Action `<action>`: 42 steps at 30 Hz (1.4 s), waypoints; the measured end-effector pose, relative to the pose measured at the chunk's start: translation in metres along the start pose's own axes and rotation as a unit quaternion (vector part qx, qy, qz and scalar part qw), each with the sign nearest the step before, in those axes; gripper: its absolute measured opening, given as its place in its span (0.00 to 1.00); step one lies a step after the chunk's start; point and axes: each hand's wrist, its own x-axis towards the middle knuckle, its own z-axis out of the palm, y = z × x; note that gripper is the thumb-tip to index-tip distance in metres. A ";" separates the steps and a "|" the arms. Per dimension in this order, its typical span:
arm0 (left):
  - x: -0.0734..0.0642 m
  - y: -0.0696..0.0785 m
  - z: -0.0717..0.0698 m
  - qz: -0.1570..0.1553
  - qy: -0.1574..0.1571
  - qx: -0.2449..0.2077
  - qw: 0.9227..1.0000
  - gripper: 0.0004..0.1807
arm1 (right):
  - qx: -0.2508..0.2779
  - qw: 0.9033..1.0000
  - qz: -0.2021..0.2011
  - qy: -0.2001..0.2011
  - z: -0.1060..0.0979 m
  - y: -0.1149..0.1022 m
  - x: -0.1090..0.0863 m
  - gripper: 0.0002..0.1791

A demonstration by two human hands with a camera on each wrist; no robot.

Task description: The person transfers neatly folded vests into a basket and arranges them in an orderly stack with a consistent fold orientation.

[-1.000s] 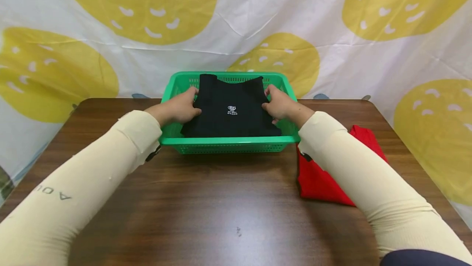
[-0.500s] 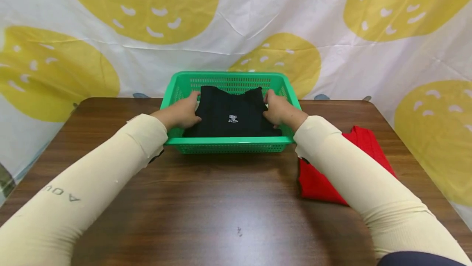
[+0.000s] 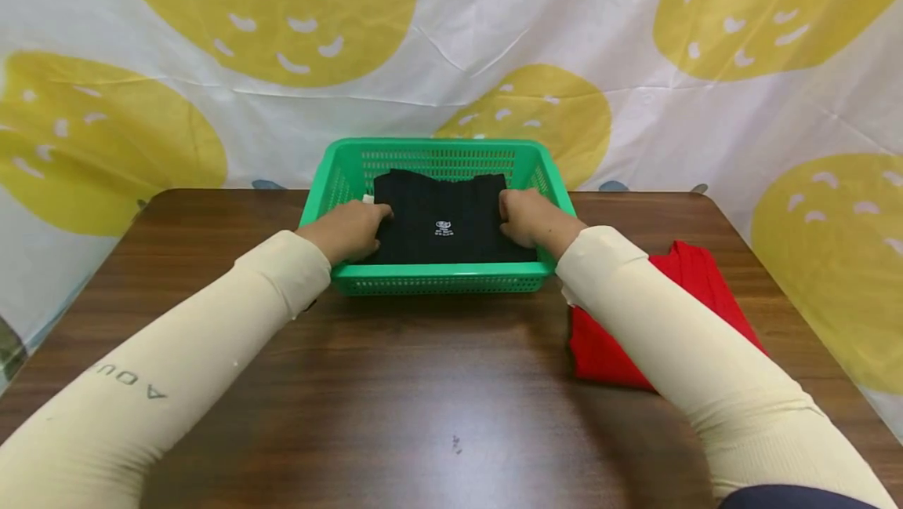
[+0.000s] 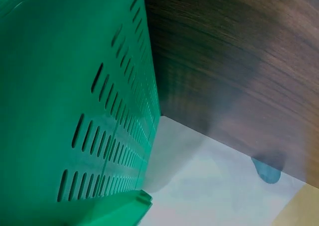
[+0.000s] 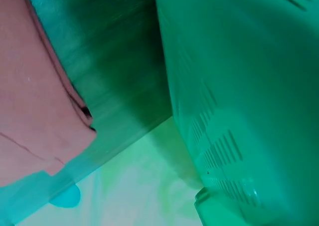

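A folded black shirt [image 3: 442, 207] with a small white print lies inside a green plastic basket [image 3: 440, 269], its curved neckline towards the back. My left hand [image 3: 347, 231] reaches over the basket's front left and holds the shirt's left edge. At the opposite edge my right hand [image 3: 531, 219] holds the shirt with curled fingers. Some fingertips of both hands are hidden against the cloth and basket. A white tag [image 3: 368, 199] shows beside the shirt's left edge. Neither wrist view shows a hand; each shows the basket's outer wall [image 4: 65, 106].
A folded red garment [image 3: 610, 344] lies on the brown wooden table [image 3: 395, 391], right of the basket and partly under my right forearm. Behind the table hangs a white cloth [image 3: 282, 117] with large yellow shapes.
The shirt has come down and lies flatter in the basket, its back edge lower. Both hands have lowered with it and shifted their hold along its sides.
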 end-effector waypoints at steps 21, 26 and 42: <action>-0.022 0.012 -0.019 0.029 0.054 0.049 0.997 0.25 | 0.059 0.914 -0.001 0.402 0.015 0.080 -0.118 0.07; -0.043 0.016 -0.029 0.060 0.153 0.078 0.983 0.21 | 0.033 0.976 0.061 0.205 0.031 0.109 -0.132 0.14; -0.109 0.059 0.025 0.265 0.345 0.006 0.901 0.05 | -0.026 0.997 0.070 0.006 0.059 0.126 -0.141 0.44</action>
